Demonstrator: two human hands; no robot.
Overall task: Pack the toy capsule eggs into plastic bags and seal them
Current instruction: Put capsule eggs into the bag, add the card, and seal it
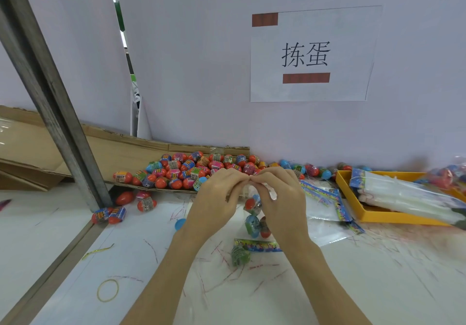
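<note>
Two hands meet at the mouth of one plastic bag (253,208): your left hand (216,198) and right hand (282,196) pinch its top edge together, fingertips touching, so you appear to be sealing it. Inside hang roughly four toy capsule eggs (252,220), though your hands hide part of the bag. Next, I'd judge, you fasten the mouth and set it aside. Beyond, dozens of loose eggs (186,171) heap on a cardboard flap. Right of you lie a few empty bags (325,203) and one yellow tray (373,217).
</note>
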